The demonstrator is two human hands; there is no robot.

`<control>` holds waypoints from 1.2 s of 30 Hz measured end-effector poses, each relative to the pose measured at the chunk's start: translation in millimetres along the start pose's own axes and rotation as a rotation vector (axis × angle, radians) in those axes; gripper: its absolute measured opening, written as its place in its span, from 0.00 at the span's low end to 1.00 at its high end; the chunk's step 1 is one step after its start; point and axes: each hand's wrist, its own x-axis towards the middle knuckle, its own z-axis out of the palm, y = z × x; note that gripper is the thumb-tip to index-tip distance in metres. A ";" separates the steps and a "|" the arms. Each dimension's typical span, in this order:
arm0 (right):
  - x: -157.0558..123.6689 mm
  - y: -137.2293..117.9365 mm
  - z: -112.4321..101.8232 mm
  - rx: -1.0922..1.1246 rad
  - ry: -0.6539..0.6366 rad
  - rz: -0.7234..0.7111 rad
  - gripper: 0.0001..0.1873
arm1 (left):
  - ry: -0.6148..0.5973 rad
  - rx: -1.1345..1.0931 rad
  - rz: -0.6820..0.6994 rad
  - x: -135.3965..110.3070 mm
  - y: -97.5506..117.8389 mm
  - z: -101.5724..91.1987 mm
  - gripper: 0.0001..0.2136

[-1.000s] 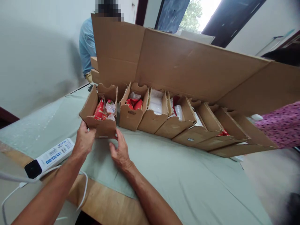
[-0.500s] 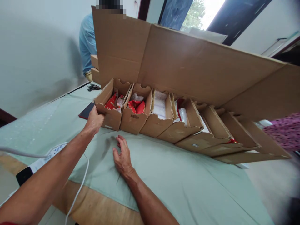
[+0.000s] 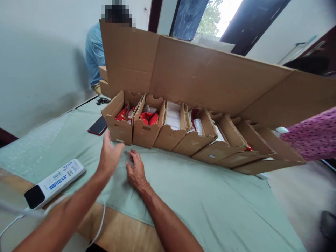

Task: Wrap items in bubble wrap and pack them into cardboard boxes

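A row of brown cardboard bins stands on the green cloth. Inside the leftmost bin lie red packets, and the one beside it holds a red packet too. White bubble-wrapped goods fill the third. My left hand is just in front of the leftmost bin, apart from it, fingers spread and slightly blurred, holding nothing. Resting low over the cloth, my right hand is nearest the front of the bins, its fingers loosely bent and apart with nothing in them.
A tall cardboard panel rises behind the bins. Left of them lies a phone; a white power bank with a cable is nearer me. A person in blue sits behind the panel; a pink dotted sleeve reaches in at right.
My left hand has let go of the leftmost bin's corner and drawn back toward me. The pink sleeve has come further in. The view has shifted slightly; my right hand stays about where it was.
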 end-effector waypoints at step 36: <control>-203.2 -39.0 -133.0 0.600 -0.136 0.504 0.24 | -0.684 0.331 0.403 -106.3 -76.8 68.0 0.14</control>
